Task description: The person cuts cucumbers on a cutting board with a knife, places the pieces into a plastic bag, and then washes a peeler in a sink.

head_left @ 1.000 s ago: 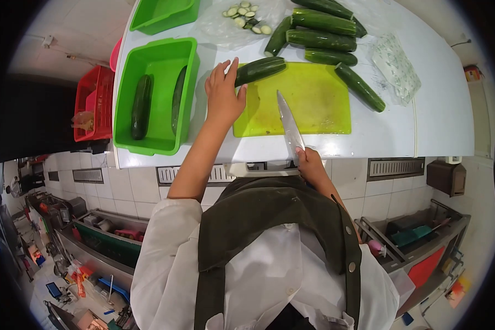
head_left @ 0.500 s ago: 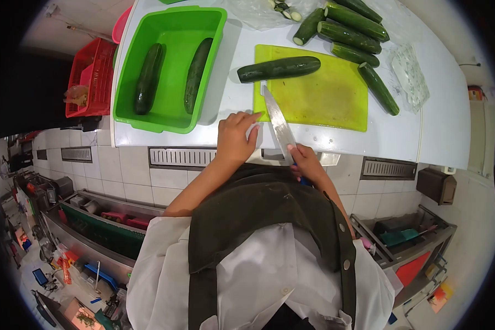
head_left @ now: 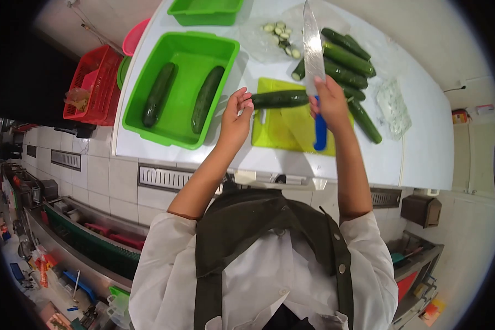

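A dark green cucumber [head_left: 280,99] lies across the upper part of the yellow-green cutting board [head_left: 275,140]. My left hand [head_left: 236,116] is at its left end, fingers above and thumb below, hiding the tip. My right hand [head_left: 331,104] grips a large knife [head_left: 313,52] by its blue handle, blade pointing away from me and raised over the board's right side. The hand and handle overlap the cucumber's right end in this view. Several more cucumbers [head_left: 349,59] are piled to the right, some with pale cut ends.
Left of the board stands a green tub [head_left: 184,49] holding two cucumbers; another green tub [head_left: 203,17] is behind it. Cut end pieces [head_left: 280,32] lie on clear plastic at the back. A crumpled patterned wrapper [head_left: 393,110] is at right. Red crates [head_left: 93,82] stand beyond the table's left edge.
My right hand has lifted the knife up and forward from the board's near edge. My left hand has moved forward from the board's near left corner to the cucumber's left end. The view has shifted.
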Available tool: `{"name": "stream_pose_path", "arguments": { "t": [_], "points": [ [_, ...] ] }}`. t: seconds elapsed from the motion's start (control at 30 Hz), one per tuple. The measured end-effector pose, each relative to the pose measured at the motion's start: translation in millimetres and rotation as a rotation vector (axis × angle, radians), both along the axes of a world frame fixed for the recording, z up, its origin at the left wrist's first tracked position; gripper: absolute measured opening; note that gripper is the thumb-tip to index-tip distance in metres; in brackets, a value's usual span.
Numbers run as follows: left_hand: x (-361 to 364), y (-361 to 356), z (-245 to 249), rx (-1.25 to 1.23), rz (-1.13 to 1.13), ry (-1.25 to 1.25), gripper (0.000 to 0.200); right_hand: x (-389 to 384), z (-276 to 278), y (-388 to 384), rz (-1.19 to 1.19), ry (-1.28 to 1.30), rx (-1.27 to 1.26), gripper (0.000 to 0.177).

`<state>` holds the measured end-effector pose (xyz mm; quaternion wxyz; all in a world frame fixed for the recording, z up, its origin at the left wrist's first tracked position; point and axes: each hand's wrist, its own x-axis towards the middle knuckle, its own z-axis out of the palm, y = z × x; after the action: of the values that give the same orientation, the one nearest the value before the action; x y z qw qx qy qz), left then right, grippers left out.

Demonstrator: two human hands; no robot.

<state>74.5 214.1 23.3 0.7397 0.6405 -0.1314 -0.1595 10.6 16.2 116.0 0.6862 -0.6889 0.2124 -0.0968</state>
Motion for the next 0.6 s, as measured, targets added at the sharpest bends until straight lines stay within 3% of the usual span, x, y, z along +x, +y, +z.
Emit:
{"name": "stream_pose_path", "arguments": {
  "t": [0.07,0.13,0.27,0.37,0.47,0.5,0.6],
  "points": [
    [13.6,-19.0,5.2,-0.045,0.034,0.118,0.043,50.0,-25.8,-20.9,0.071,0.219,-0.639,0.028],
    [36.8,-45.1,3.8,-0.110,0.093,0.257,0.044,87.1,-76.7,-45.1,0.011,0.123,-1.024,0.032],
    [108.9,-106.2,-57.4,-0.263,0.273,0.559,0.034,112.2,-71.7,-54.1,0.040,0.263,-0.761,0.031],
    [142.0,-135.2,-47.3,-0.297,0.399,0.894,0.021,126.3,-58.2,-58.3,0.031,0.322,-0.440,0.029],
    [161.0,-152.8,-67.5,-0.626,0.261,0.961,0.016,143.3,-71.3,-70.6,0.054,0.380,-0.238,0.026],
    [172.2,-159.1,-88.1,-0.529,0.067,0.957,0.019,145.8,-68.5,-70.5,0.077,0.399,-0.185,0.024],
    [155.4,-160.6,-37.1,-0.181,0.087,0.910,0.032,148.5,-68.8,-68.7,0.169,0.461,-0.022,0.020]
  ]
}}
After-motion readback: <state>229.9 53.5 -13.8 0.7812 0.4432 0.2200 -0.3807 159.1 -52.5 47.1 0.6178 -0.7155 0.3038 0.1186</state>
